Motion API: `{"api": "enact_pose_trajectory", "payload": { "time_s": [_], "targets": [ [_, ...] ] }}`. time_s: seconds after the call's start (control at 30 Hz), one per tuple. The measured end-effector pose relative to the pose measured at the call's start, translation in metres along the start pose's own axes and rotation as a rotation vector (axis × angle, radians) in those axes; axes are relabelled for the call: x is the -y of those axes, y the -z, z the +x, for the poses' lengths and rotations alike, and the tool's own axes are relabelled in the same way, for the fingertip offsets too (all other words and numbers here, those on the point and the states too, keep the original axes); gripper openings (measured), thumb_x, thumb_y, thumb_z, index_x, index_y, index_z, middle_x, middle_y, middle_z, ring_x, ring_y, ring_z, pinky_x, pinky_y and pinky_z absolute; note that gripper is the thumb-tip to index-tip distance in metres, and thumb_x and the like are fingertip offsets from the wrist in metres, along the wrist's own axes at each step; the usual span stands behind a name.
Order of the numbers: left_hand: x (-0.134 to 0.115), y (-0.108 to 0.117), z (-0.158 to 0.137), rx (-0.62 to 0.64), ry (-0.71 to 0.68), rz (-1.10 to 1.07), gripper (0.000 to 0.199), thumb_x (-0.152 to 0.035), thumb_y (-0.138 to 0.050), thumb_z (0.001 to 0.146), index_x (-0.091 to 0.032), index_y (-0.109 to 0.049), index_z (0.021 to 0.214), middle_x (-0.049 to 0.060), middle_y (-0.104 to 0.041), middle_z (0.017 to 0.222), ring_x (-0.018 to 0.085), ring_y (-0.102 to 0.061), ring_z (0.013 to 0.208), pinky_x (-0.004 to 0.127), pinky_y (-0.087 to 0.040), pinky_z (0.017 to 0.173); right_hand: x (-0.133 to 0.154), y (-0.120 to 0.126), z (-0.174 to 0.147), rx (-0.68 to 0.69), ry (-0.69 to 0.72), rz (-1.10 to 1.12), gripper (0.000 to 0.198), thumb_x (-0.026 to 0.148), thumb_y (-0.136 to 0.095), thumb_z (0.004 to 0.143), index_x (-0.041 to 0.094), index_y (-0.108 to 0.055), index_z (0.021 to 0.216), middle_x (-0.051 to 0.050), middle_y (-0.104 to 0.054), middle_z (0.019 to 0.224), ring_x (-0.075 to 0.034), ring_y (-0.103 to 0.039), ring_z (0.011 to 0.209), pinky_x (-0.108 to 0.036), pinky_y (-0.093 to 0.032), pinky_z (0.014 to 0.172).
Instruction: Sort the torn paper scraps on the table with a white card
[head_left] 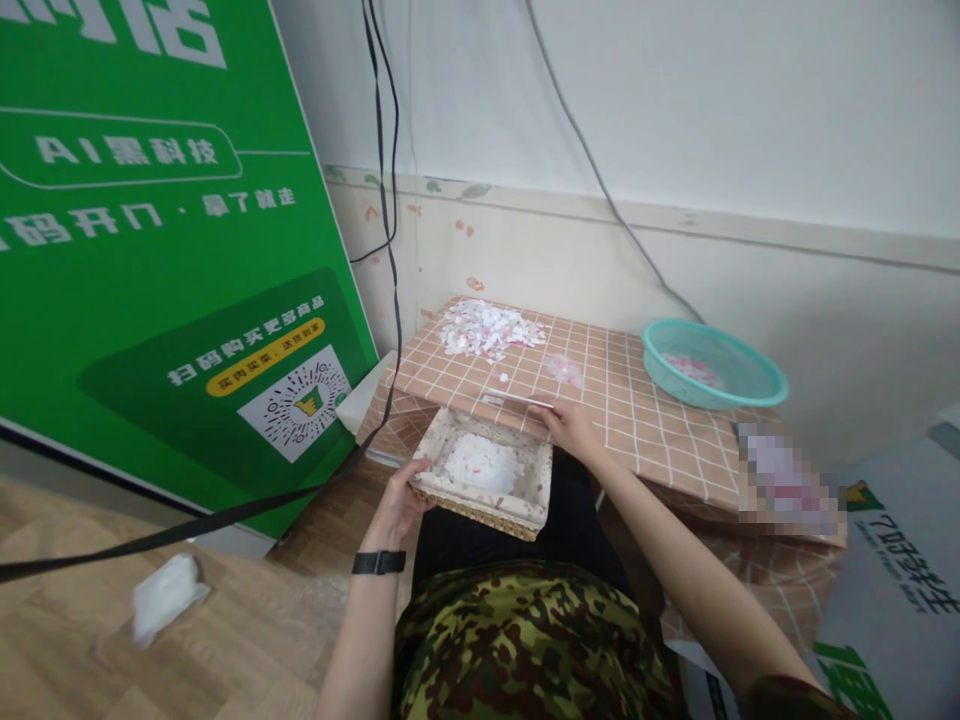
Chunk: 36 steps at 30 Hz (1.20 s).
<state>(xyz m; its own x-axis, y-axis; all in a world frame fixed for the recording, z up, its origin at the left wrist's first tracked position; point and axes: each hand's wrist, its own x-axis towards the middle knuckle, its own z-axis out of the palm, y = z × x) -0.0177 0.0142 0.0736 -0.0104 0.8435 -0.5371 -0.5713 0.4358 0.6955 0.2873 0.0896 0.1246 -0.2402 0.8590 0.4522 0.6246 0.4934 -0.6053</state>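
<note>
My left hand grips the left side of a lined wicker basket, held just below the table's front edge. Small white flakes lie in a heap inside it. In my right hand, above the basket's far right corner, is a thin, flat white strip at the table edge; its exact kind I cannot make out. A pile of white and pinkish flat pieces is spread at the back left of the table. Nearer me lies a smaller pale pink patch of bits.
The table has a brown checked cloth. A turquoise basin with pinkish pieces stands at the right, near a blurred-out item. Black cables hang at the left beside a green panel. A white plastic bag lies on the floor.
</note>
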Motion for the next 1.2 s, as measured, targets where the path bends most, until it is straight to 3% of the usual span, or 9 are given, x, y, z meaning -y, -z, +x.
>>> {"api": "enact_pose_trajectory", "payload": {
  "time_s": [0.13,0.4,0.53,0.8,1.07,1.2],
  "targets": [
    [0.001,-0.006,-0.002,0.007,-0.019,0.003,0.02,-0.022,-0.064,0.069,-0.014,-0.068,0.088,0.005,-0.073,0.071,0.02,-0.066,0.058,0.03,-0.053,0.051,0.001,0.001,0.001,0.019,0.013,0.044,0.028,0.036,-0.048,0.094,0.028,-0.072,0.106,-0.002,-0.073,0.113,-0.024,-0.067,0.105,-0.039,-0.05,0.092],
    [-0.001,-0.013,0.013,-0.151,-0.129,0.177,0.022,-0.032,-0.061,0.073,-0.015,-0.066,0.085,0.004,-0.069,0.068,0.021,-0.064,0.059,0.027,-0.048,0.046,0.017,-0.004,0.001,-0.007,-0.06,-0.029,0.029,0.032,-0.041,0.097,0.022,-0.067,0.106,-0.007,-0.073,0.102,-0.024,-0.068,0.094,-0.036,-0.05,0.083],
    [-0.003,-0.012,0.02,-0.114,-0.112,0.143,0.026,-0.033,-0.064,0.072,-0.015,-0.067,0.091,0.005,-0.071,0.073,0.022,-0.065,0.062,0.027,-0.048,0.048,0.014,-0.014,-0.007,-0.085,-0.069,-0.049,0.026,0.03,-0.042,0.096,0.022,-0.065,0.105,-0.007,-0.072,0.102,-0.023,-0.066,0.095,-0.035,-0.049,0.084],
    [0.011,-0.003,0.018,-0.073,-0.158,0.051,0.021,-0.031,-0.068,0.071,-0.017,-0.067,0.086,0.003,-0.069,0.067,0.021,-0.064,0.058,0.026,-0.046,0.045,0.018,-0.011,-0.009,-0.011,-0.02,-0.01,0.025,0.03,-0.042,0.096,0.025,-0.066,0.102,-0.004,-0.072,0.1,-0.021,-0.067,0.092,-0.033,-0.05,0.082],
    [0.006,-0.004,0.023,-0.066,-0.166,0.074,0.019,-0.032,-0.066,0.072,-0.017,-0.067,0.082,0.003,-0.07,0.066,0.02,-0.063,0.056,0.025,-0.043,0.042,0.031,-0.006,-0.013,0.036,0.003,0.038,0.027,0.033,-0.042,0.097,0.024,-0.066,0.106,-0.004,-0.072,0.103,-0.02,-0.066,0.096,-0.031,-0.049,0.085],
    [0.008,-0.002,0.024,-0.058,-0.171,0.058,0.02,-0.032,-0.067,0.071,-0.017,-0.068,0.085,0.003,-0.071,0.068,0.021,-0.064,0.058,0.026,-0.043,0.043,0.034,-0.004,-0.015,0.055,-0.018,0.048,0.028,0.036,-0.042,0.097,0.024,-0.067,0.101,-0.003,-0.072,0.095,-0.019,-0.066,0.088,-0.031,-0.049,0.08]
  ]
}}
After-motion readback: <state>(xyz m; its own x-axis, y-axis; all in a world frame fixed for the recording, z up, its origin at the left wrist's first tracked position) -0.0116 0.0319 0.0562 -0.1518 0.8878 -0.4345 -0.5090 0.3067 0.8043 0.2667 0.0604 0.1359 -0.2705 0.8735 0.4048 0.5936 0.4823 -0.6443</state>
